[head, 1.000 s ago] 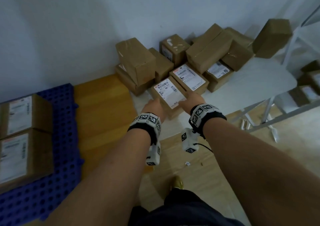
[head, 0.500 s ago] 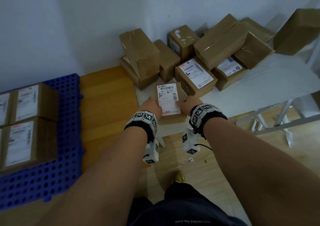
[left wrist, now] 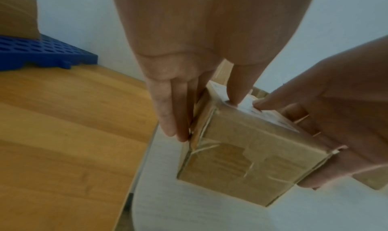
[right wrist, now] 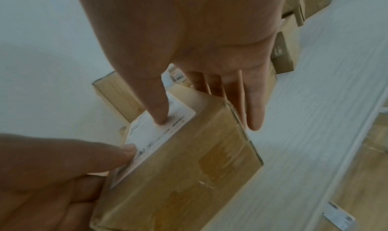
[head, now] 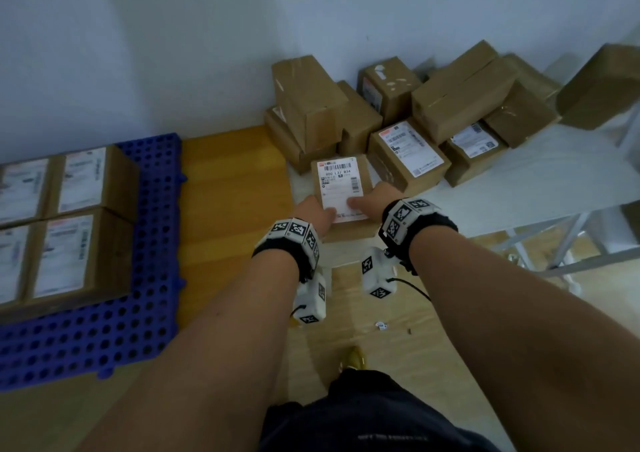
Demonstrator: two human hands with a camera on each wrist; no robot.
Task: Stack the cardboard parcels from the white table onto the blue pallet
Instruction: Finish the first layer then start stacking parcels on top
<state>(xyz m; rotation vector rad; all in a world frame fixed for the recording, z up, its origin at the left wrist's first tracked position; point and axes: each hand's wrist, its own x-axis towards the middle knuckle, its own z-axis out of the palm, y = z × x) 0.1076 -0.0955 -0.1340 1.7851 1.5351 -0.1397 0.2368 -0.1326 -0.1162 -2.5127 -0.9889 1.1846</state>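
A small cardboard parcel [head: 341, 181] [left wrist: 241, 151] [right wrist: 189, 168] with a white barcode label sits at the near left corner of the white table [head: 536, 181]. My left hand [head: 317, 211] [left wrist: 205, 115] grips its left side, thumb on the label and fingers down the side. On the opposite side my right hand [head: 372, 198] [right wrist: 208, 122] grips it the same way, thumb on top. Whether the parcel's base touches the table is unclear. The blue pallet [head: 152, 243] [left wrist: 42, 51] lies on the floor to the left, with several labelled parcels [head: 79, 230] on it.
Several more cardboard parcels [head: 460, 105] are piled at the back of the table against the wall. An orange wooden surface [head: 228, 202] lies between pallet and table. Metal table legs [head: 568, 243] stand to the right.
Both hands have pulled the labelled parcel out of the pile toward the table's near corner and turned it. Their thumbs now lie on top. The pallet has come further into view.
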